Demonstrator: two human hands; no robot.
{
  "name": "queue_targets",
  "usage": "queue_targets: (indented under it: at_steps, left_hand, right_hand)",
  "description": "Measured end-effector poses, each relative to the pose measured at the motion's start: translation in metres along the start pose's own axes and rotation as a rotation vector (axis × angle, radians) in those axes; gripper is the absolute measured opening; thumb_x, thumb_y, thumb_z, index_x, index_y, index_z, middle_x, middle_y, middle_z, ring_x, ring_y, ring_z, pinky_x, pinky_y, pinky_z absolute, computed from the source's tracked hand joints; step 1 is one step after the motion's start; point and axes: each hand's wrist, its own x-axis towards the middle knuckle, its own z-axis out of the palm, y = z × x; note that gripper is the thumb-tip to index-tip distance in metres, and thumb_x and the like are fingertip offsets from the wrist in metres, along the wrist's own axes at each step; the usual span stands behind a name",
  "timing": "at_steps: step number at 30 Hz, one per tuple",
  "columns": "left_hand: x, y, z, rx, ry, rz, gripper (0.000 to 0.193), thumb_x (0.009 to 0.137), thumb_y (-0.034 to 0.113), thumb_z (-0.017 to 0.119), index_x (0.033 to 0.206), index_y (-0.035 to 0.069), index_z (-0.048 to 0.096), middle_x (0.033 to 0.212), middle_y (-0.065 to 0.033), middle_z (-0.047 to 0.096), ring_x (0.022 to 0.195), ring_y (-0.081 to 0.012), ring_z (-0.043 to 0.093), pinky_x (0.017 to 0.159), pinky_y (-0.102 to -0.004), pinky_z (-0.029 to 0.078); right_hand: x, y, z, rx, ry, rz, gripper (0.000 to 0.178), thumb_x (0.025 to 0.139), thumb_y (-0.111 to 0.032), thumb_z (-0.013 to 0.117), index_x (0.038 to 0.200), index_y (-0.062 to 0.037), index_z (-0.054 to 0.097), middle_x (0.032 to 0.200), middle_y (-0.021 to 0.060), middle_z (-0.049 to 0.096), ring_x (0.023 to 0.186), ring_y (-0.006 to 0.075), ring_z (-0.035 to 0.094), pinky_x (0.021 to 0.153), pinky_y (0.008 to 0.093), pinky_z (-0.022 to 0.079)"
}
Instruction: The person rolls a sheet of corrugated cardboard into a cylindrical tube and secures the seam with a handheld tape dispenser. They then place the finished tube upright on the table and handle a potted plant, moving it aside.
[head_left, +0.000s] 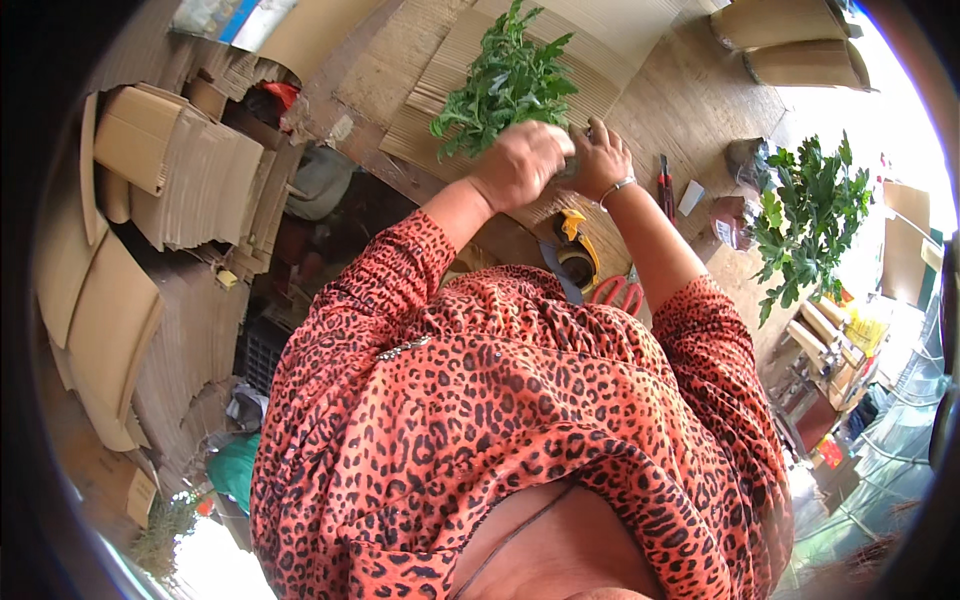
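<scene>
A bunch of green leafy stems (pixel 510 85) lies on a flat cardboard sheet (pixel 600 70) on the wooden table, its leaves pointing away from me. At its near end my left hand (pixel 522 160) is closed and a little smeared by motion. What sits in its fingers, if anything, is hidden. Close beside it, my right hand (pixel 600 162), with a bracelet at the wrist, is curled at the stem end of the bunch. The stems themselves are mostly covered by both hands. Nearer my body is a yellow tape dispenser (pixel 580 240), with red-handled scissors (pixel 620 295) beside it.
Right of my right hand lie a red-handled tool (pixel 666 188) and a small white card (pixel 690 198). Another leafy bunch (pixel 815 215) rests farther right, near dark plastic packets (pixel 733 222). Stacked cardboard (pixel 190 180) fills the left side. More folded cardboard (pixel 805 62) lies at the far right.
</scene>
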Motion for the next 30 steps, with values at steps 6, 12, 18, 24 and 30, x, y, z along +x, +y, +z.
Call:
queue_targets:
  at_steps: [6, 12, 18, 24, 30]
  left_hand:
    - [0.011, -0.085, -0.046, 0.156, -0.133, -0.866, 0.021, 0.088, 0.016, 0.058, 0.107, 0.012, 0.066, 0.103, -0.0125, 0.069, 0.093, -0.0313, 0.066, 0.082, -0.0398, 0.053]
    - [0.024, -0.11, -0.038, 0.28, -0.33, -0.986, 0.03, 0.085, 0.018, 0.057, 0.112, 0.015, 0.068, 0.111, -0.0155, 0.067, 0.105, -0.0327, 0.063, 0.09, -0.0411, 0.049]
    - [0.024, -0.13, -0.027, 0.123, -0.422, -0.997, 0.027, 0.083, 0.02, 0.058, 0.106, 0.013, 0.07, 0.109, -0.015, 0.068, 0.105, -0.0326, 0.063, 0.089, -0.0402, 0.05]
    - [0.012, -0.159, -0.005, -0.252, -0.437, -1.078, 0.023, 0.078, 0.016, 0.073, 0.094, 0.002, 0.065, 0.088, -0.0043, 0.066, 0.079, -0.0146, 0.057, 0.074, -0.0299, 0.047]
    - [0.027, -0.134, -0.01, -0.444, -0.304, -1.132, 0.026, 0.081, 0.015, 0.071, 0.102, 0.001, 0.065, 0.094, -0.0046, 0.067, 0.079, -0.0135, 0.057, 0.07, -0.0292, 0.047]
  right_hand:
    - [-0.012, -0.016, -0.011, 0.005, 0.011, 0.005, 0.091, 0.059, -0.049, 0.084, 0.137, -0.0232, 0.047, 0.146, 0.0112, 0.033, 0.134, 0.0369, 0.034, 0.104, 0.0525, 0.036]
    - [-0.007, -0.016, -0.008, 0.025, -0.014, 0.018, 0.09, 0.059, -0.049, 0.084, 0.137, -0.0231, 0.048, 0.149, 0.0111, 0.032, 0.135, 0.0366, 0.033, 0.106, 0.0523, 0.034]
    - [-0.013, -0.016, -0.013, 0.012, -0.06, 0.04, 0.091, 0.057, -0.051, 0.085, 0.137, -0.0264, 0.048, 0.151, 0.0099, 0.03, 0.137, 0.0359, 0.031, 0.108, 0.0521, 0.032]
    - [-0.014, 0.003, -0.004, 0.029, -0.035, 0.055, 0.096, 0.056, -0.052, 0.085, 0.14, -0.0282, 0.046, 0.152, 0.0089, 0.028, 0.138, 0.0356, 0.029, 0.11, 0.0545, 0.029]
    - [-0.021, 0.024, 0.004, -0.019, -0.003, 0.081, 0.098, 0.056, -0.052, 0.085, 0.141, -0.0286, 0.043, 0.153, 0.009, 0.027, 0.139, 0.0342, 0.029, 0.11, 0.0558, 0.027]
